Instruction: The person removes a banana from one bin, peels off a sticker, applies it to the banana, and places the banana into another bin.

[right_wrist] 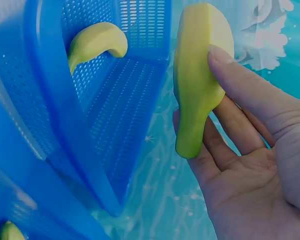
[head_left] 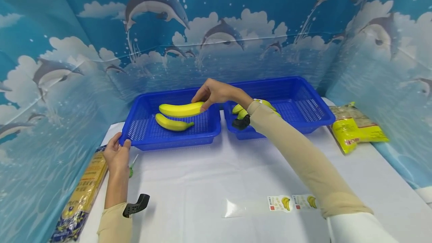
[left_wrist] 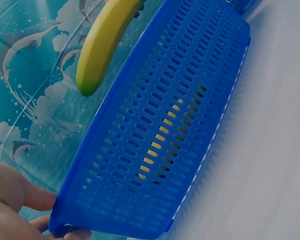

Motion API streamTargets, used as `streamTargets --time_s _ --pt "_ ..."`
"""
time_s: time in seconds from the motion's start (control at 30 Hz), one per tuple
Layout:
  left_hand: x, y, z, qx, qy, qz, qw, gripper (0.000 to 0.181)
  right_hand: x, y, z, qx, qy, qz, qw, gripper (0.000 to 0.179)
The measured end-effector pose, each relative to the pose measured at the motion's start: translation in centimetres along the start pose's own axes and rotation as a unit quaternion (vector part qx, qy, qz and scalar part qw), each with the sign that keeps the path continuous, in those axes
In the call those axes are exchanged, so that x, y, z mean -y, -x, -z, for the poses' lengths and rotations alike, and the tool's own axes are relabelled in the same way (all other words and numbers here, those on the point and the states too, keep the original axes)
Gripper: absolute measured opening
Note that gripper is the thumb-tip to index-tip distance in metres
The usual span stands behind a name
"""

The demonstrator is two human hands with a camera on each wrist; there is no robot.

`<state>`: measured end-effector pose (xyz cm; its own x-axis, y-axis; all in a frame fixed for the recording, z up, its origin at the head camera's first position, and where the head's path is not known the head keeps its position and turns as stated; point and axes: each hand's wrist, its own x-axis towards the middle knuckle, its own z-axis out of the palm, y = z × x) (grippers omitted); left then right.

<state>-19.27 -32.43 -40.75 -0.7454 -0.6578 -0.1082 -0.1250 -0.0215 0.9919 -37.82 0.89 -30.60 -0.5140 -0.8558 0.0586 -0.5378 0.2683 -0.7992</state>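
Fingers (right_wrist: 240, 127) of right hand (head_left: 217, 91) pinching banana (head_left: 179, 110), left hand (head_left: 116, 156) on basket corner

Right: thumb on one side of the banana, other fingers on the opposite side, gap about as wide as the fruit. Grip is near the narrow greenish end; the rest points toward the person's left. Held banana is over the left blue basket (head_left: 175, 144), apart from the rim in left wrist view.

Left: fingers curled round the near left corner of that same basket, thumb on the rim. No fruit in this one.

Second banana (head_left: 172, 123) lies inside the left basket, nearer the person than the held one in head view. Right blue basket (head_left: 320, 120) sits just beside it, with more bananas (head_left: 243, 114) at its left end, partly hidden by the right forearm.

Both baskets on a white surface (head_left: 189, 194). Yellow bag (head_left: 359, 130) right of the right basket; long gold and dark blue pack (head_left: 84, 194) far left. Small green item (head_left: 131, 171) by the left wrist, partly covered. Two banana-picture labels (head_left: 281, 203) near the right forearm. Dolphin-print sheet (head_left: 222, 48) behind everything.
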Motion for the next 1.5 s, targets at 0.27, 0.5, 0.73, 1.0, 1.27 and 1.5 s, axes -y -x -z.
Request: streamTargets --time_s 0.27,0.5,0.73,1.0,1.27,1.5 --pt "-0.2 0.0 0.1 0.001 0.001 0.012 0.9999 0.057 1.1 2.4 -0.1 0.016 -0.008 0.025 0.9995 0.038" --pt "0.0 -0.1 0.2 0.005 0.013 0.02 0.9997 0.068 1.3 5.2 -0.8 0.013 -0.015 0.048 0.9986 0.037" --pt "0.1 -0.1 0.3 0.002 0.021 0.022 0.9995 0.069 1.1 7.9 -1.6 0.015 -0.03 0.042 0.9986 0.039" --pt "0.1 0.1 0.4 0.006 0.009 0.029 0.9995 0.06 0.9 11.0 -2.0 0.008 0.007 0.05 0.9987 0.039" --pt "-0.1 0.1 0.5 0.007 0.01 0.038 0.9992 0.061 0.3 14.4 -3.4 -0.001 0.01 0.057 0.9983 0.042" --pt "0.0 0.2 0.4 0.008 0.018 0.041 0.999 0.061 -0.9 16.9 -4.9 -0.007 -0.007 0.044 0.999 0.043"
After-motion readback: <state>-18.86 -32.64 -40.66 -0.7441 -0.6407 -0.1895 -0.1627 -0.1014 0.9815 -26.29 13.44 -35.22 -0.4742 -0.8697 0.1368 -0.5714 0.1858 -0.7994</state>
